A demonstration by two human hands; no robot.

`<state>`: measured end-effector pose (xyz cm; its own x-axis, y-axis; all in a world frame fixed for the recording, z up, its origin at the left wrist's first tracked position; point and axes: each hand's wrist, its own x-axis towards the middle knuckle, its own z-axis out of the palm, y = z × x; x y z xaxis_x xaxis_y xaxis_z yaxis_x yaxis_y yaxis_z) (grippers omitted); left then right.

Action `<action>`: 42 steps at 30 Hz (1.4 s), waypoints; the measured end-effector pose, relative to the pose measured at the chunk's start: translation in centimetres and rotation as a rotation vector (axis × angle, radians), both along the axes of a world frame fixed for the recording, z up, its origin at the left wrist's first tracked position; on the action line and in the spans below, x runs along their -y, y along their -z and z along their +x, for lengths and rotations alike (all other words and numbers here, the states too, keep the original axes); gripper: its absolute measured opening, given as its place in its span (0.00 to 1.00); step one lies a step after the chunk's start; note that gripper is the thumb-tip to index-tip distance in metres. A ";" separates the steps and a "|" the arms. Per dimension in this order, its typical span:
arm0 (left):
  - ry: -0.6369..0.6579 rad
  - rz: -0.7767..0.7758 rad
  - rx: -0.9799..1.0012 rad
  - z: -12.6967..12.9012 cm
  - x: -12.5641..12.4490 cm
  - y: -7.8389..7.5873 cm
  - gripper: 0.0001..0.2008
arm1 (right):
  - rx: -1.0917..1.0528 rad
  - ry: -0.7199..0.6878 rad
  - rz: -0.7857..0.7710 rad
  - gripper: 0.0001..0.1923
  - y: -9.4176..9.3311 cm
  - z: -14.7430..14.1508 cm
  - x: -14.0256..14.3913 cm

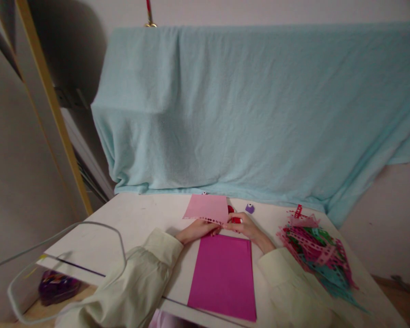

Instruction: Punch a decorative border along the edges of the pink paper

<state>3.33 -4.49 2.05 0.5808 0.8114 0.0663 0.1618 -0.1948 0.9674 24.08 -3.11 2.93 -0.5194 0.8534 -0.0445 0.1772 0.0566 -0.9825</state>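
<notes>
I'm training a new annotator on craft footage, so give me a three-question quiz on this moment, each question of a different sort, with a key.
1. True or false: the left hand holds the light pink sheet by its punched near edge.
2. Multiple choice: where does the heap of punched paper strips lie? A) right of the magenta sheet; B) on the blue cloth; C) under the left sleeve.
3. Fill in: the small purple punch stands on the table just beyond the ____ hand.

Key: 1 true. 2 A. 3 right; the right hand rests on a red punch, also at the sheet's edge.
</notes>
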 end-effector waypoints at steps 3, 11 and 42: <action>-0.017 -0.018 -0.023 0.1 0.1 0.0 0.18 | 0.000 0.004 0.007 0.18 0.2 0.2 -0.2; -0.039 -0.042 -0.059 0.3 -0.2 1.1 0.20 | -0.014 0.018 -0.005 0.18 0.4 0.3 -0.3; 0.097 -0.059 0.017 0.8 -0.4 1.6 0.22 | -0.062 -0.005 -0.043 0.14 0.4 0.3 -0.2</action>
<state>4.15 -4.06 0.47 0.6557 0.7544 0.0305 0.1283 -0.1511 0.9802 24.40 -2.92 2.58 -0.5262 0.8489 -0.0490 0.1159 0.0144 -0.9932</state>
